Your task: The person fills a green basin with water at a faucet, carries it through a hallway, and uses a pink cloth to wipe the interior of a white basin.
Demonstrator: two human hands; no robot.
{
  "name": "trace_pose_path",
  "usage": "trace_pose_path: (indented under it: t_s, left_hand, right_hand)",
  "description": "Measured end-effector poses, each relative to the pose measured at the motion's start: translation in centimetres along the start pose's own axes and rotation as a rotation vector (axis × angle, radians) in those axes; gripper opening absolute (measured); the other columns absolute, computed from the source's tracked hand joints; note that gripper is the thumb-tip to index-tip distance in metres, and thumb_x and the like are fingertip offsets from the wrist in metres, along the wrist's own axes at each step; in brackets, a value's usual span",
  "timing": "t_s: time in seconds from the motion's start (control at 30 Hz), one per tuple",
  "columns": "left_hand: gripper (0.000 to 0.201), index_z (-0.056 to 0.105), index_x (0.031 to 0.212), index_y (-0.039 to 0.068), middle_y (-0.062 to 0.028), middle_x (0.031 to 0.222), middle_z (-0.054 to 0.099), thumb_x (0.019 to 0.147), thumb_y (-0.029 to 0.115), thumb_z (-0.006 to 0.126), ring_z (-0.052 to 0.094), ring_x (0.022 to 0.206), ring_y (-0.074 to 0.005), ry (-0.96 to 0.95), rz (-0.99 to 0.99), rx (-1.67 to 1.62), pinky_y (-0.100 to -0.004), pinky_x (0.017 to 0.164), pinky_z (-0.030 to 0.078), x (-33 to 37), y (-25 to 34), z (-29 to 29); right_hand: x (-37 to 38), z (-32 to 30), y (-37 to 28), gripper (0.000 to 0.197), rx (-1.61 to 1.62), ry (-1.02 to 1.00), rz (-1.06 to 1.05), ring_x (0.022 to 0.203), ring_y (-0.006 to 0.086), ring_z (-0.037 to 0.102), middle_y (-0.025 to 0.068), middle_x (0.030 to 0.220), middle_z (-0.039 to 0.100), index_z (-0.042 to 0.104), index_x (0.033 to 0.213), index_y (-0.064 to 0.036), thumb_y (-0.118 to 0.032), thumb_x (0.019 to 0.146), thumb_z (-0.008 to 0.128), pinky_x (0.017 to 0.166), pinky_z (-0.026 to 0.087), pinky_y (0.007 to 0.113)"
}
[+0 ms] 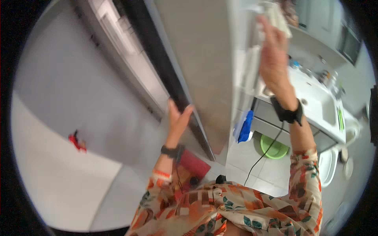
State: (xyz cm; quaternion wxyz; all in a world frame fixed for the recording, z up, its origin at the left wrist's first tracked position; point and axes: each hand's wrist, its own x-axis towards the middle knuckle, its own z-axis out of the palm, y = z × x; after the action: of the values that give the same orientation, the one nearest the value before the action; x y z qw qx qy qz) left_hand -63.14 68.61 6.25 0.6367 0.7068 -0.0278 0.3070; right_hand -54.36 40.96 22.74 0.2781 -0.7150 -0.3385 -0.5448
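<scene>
A person's left hand is at the long dark edge of a flat, grey-brown door. The thumb and a finger are spread apart there, but I can't tell if they grip it. The door stands between the two hands. The right hand is up high, blurry, with its fingers let out straight. It is near a pale, hanging cloth; I can't tell if they touch. A shiny white sink is to the right, and a round, light green tub sits on the floor below.
</scene>
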Motion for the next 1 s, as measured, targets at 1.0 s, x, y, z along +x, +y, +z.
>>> trace_pose_path:
  t_s: [1.0]
  left_hand:
    - [0.078, 0.03, 0.136, -0.007, -0.0266, 0.135, 0.041, 0.077, 0.024, 0.071, 0.042, 0.124, -0.0402, -0.241, 0.054, 0.205, -0.045, 0.104, 0.035, -5.0, 1.3, -2.7]
  right_hand:
    - [5.3, -14.6, 16.0, 0.047, -0.383, -0.26, 0.299, 0.08, 0.016, 0.051, 0.0093, 0.103, 0.059, 0.048, 0.13, -0.0004, -0.031, 0.096, 0.054, 0.07, 0.044, 0.028]
